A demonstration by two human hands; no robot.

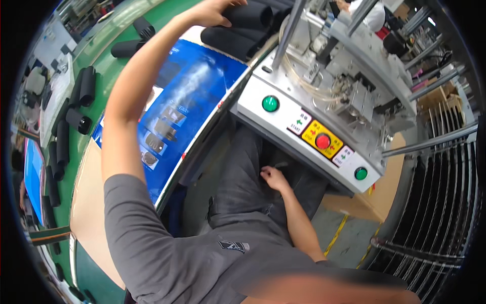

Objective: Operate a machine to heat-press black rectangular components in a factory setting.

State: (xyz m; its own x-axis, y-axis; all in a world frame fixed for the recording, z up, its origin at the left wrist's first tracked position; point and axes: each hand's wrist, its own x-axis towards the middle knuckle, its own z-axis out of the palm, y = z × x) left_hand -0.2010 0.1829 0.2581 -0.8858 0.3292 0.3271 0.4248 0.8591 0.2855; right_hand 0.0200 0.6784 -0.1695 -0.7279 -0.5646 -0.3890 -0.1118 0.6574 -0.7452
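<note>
My left arm stretches out over the bench to the top of the view. My left hand [210,12] curls its thumb and fingers round the near end of a black foam-like roll [249,16]. Another black roll [230,41] lies just below it, with more dark rolls beside them. Low over my lap, my right hand [274,178] is closed near my thigh; whatever its fingers hold, if anything, is too small to make out. In front of me stands a metal bench machine with a white control panel [304,119], and neither hand touches it.
The panel carries two green buttons [270,103] and a red button [323,141]. Metal posts [291,33] rise from the machine. A blue printed sheet [202,76] covers the bench. Several black rolls [87,86] lie on the green surface at left. A cardboard box [372,202] stands below right.
</note>
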